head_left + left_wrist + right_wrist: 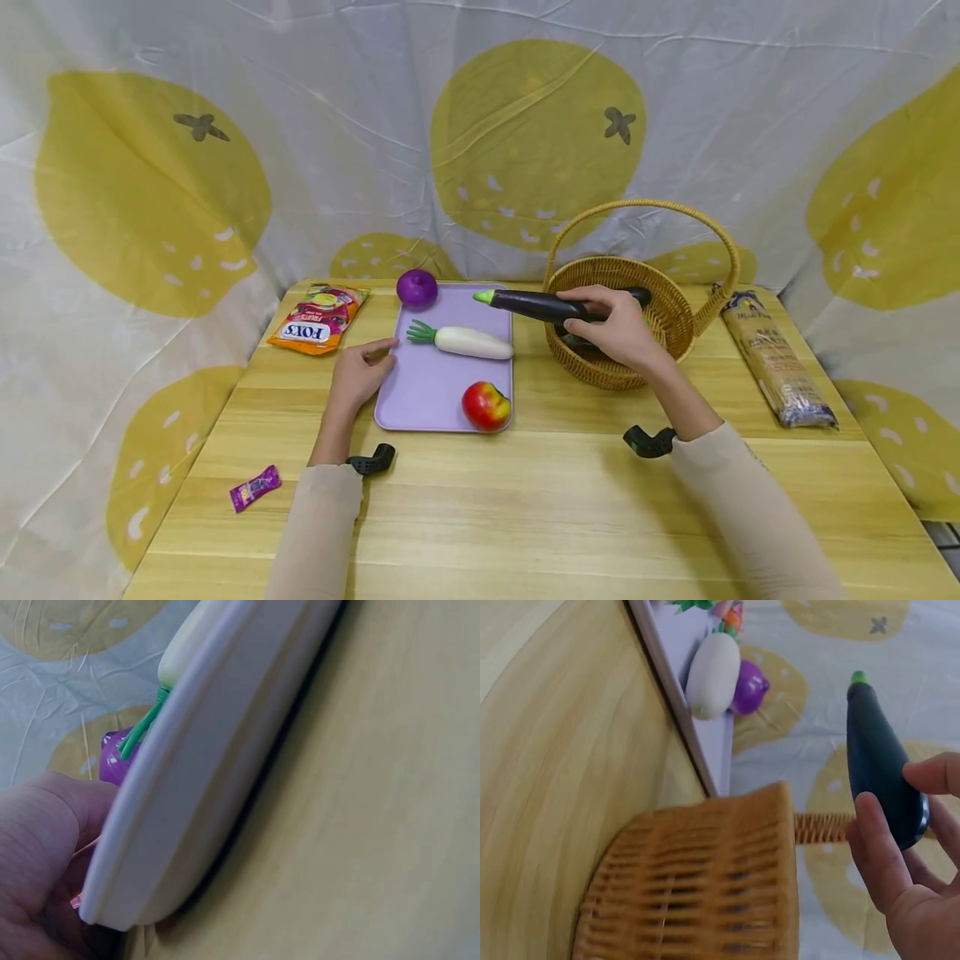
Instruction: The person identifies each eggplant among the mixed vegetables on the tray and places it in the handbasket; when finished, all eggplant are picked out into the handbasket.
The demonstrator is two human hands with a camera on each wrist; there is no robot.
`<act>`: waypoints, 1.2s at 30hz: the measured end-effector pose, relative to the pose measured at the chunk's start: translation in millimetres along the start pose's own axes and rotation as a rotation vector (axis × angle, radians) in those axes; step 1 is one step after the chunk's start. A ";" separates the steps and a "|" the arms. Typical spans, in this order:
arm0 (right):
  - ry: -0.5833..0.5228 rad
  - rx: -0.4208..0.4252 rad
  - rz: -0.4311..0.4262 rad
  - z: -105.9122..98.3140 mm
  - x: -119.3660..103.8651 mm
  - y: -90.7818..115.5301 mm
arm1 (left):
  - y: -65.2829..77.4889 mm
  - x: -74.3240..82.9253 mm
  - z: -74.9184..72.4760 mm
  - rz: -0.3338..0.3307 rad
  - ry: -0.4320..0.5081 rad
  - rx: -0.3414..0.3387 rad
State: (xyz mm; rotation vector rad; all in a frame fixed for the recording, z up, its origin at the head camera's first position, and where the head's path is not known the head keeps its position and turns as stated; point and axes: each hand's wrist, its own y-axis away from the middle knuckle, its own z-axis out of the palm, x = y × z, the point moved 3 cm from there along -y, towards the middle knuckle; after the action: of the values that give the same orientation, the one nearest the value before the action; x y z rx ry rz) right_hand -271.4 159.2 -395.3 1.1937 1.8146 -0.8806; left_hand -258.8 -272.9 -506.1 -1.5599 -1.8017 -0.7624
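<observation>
My right hand (618,329) holds a dark eggplant (528,305) with a green tip above the front left of the wicker basket (607,377). In the right wrist view, thumb and fingers pinch the eggplant (877,754) near its thick end. My left hand (358,375) is at the left rim of the lilac tray (420,404). Its curled fingers grip the rim, and the left wrist view shows them partly hidden behind the tray (187,765). On the tray lie a white radish (472,342) with green leaves, a purple onion (417,288) and a red-yellow apple (483,407).
Inside the basket is another dark rounded thing (640,296), mostly hidden; a tall handle (645,202) arches over it. An orange-red FOX'S bag (318,321) lies left of the tray. A purple wrapper (255,488) is nearer, and a long noodle-like package (776,358) lies far right.
</observation>
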 end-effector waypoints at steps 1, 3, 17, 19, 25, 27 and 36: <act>-0.007 0.002 -0.002 -3.7 1.0 3.0 | -0.1 -0.2 -0.3 0.001 0.001 0.001; -0.002 0.011 -0.003 -11.1 4.1 8.2 | -0.1 -0.3 -1.3 0.007 -0.004 0.000; 0.155 0.059 0.098 -66.1 32.9 36.3 | -1.3 1.6 -2.1 0.009 0.004 -0.006; 0.159 0.047 0.095 -70.4 38.5 38.5 | -1.3 2.0 -2.2 0.014 0.004 -0.001; 0.188 0.018 0.105 -76.8 52.5 39.4 | -1.5 0.6 -1.8 0.016 -0.001 0.001; 0.224 0.021 0.106 -77.3 56.9 38.2 | -1.3 0.3 -1.5 0.015 -0.003 0.001; 0.382 0.029 0.105 -75.5 71.5 33.5 | 1.2 0.8 -1.0 0.009 -0.007 0.002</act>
State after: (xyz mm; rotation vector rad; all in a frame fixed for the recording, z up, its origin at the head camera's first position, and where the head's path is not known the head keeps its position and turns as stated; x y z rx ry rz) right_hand -275.7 263.5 -427.9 1.5424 2.0181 -0.6525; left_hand -257.6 -273.0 -504.9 -1.5709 -1.7988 -0.7515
